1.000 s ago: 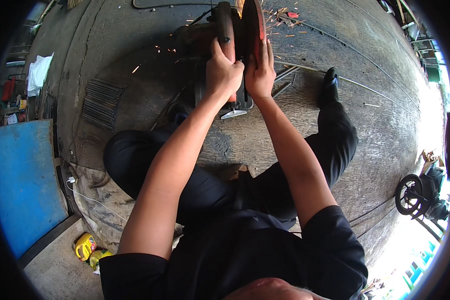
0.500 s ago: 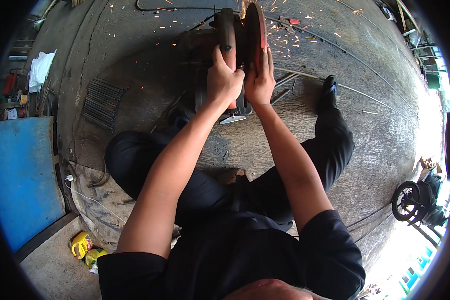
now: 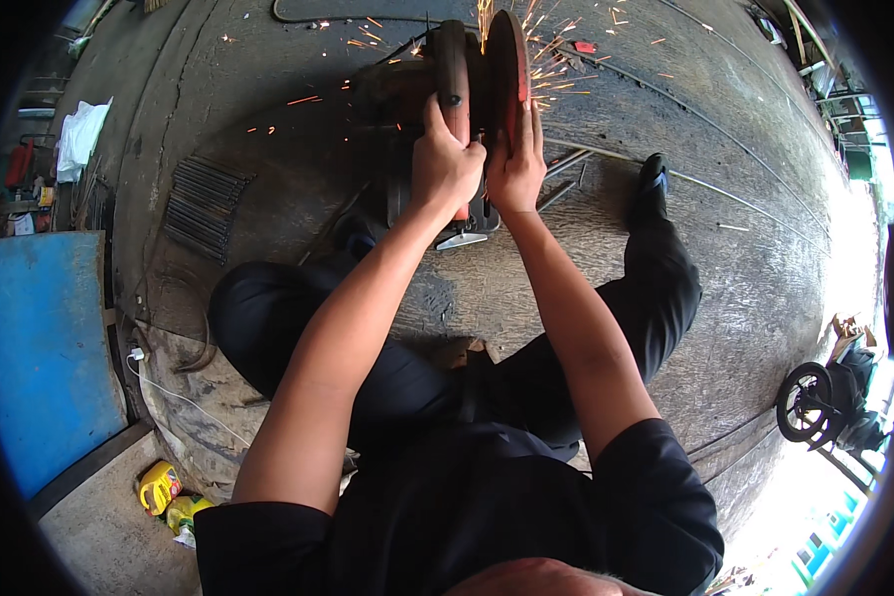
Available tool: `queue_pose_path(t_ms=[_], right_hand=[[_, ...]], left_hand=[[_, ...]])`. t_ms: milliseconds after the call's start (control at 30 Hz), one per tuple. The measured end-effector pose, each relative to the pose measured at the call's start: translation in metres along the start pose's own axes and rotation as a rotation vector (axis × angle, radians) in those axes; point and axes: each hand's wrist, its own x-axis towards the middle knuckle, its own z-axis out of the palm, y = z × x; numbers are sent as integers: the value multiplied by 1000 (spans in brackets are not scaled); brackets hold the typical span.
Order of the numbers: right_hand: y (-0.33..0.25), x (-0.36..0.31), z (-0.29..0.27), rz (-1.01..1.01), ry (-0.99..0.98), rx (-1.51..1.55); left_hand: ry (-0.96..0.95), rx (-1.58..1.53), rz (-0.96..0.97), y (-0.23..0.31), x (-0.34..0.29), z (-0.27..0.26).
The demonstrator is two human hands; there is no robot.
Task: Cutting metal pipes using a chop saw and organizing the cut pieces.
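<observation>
The saw point(image 3: 455, 55) stands on the floor in front of the seated person, throwing sparks point(image 3: 544, 74) from its far end. The left hand point(image 3: 447, 167) is wrapped around the orange handle point(image 3: 457, 119); the right hand point(image 3: 515, 171) lies against the red round guard point(image 3: 510, 65), fingers straight and together. Whether that hand also pinches something there cannot be told, as its palm side is hidden.

The chief danger, I judge, is that right hand: if it slides off the guard, the bare fingers could meet the disc. A jolt, should the disc bind in whatever it is cutting, could cause just such a slip; the contact point itself is out of sight, so how firmly anything is held there is uncertain. Sparks could also burn the bare forearms point(image 3: 358, 318) or catch the red scrap point(image 3: 585, 47) beyond the guard, if it is something that burns. The long rod point(image 3: 705, 185) running past the shoe point(image 3: 654, 177) could roll or be kicked if that foot shifts.
</observation>
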Motion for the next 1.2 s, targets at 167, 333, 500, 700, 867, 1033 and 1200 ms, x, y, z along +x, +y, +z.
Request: queue_pose_path(t_ms=[167, 333, 500, 700, 867, 1033, 1200], right_hand=[[-2, 0, 0, -9, -1, 35], [1, -1, 0, 14, -18, -6], [3, -1, -1, 26, -27, -15], [0, -1, -3, 20, -17, -23], [1, -1, 0, -36, 4, -25], [1, -2, -1, 13, -10, -9], [0, -1, 0, 5, -8, 5]], left_hand=[[-9, -5, -7, -2, 0, -1], [8, 0, 34, -1, 0, 0], [-7, -7, 15, -1, -1, 1], [-4, 9, 10, -1, -1, 1], [19, 2, 21, -6, 0, 2], [-39, -46, -81, 5, -2, -3], [-14, -28, -53, 3, -3, -3]])
